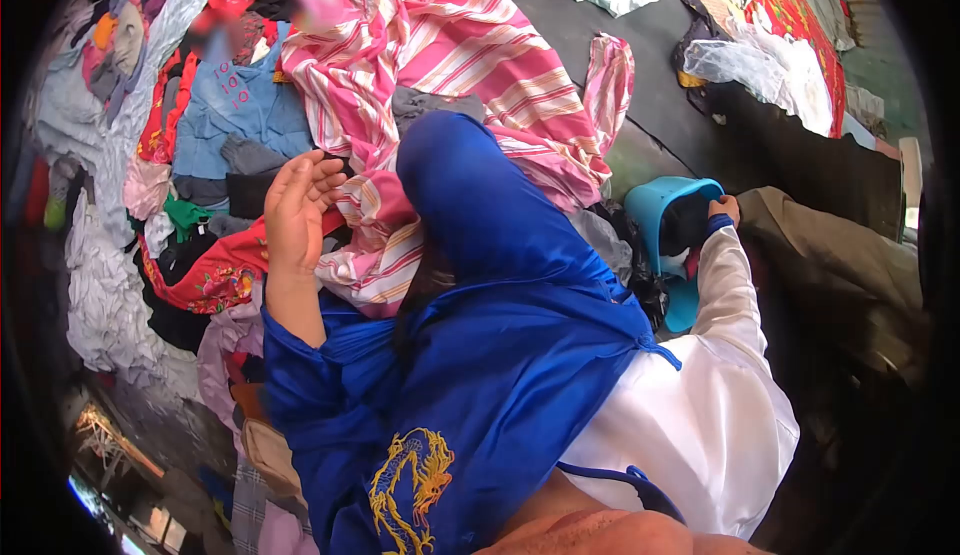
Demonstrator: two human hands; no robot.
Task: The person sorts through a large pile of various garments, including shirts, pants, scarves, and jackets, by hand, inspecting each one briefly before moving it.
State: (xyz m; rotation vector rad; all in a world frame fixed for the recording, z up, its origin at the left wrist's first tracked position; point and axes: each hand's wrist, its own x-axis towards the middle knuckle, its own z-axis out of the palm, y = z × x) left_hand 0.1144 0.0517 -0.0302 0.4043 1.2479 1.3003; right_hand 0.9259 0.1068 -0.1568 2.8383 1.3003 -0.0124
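My left hand (300,195) is raised over the heap of clothes, palm partly turned up, fingers loosely extended with nothing held. Closest to it is a pink, white and tan striped garment (480,40), spread across the middle and partly covered by my blue-clad knee. A light blue garment (235,105) with pink markings lies just beyond that hand. On the other side, my right hand (725,209) grips the rim of a light blue plastic bucket (648,210). The bucket is tipped over, with dark cloth (685,220) inside; the fingertips are partly hidden.
Red floral cloth (215,285) curves around the left pile. Pale crumpled fabric (110,295) lies farther left. A black plastic bag (650,295) sits against the bucket. Brown cloth (820,255) is at right, and white clothes (790,80) lie at the upper right.
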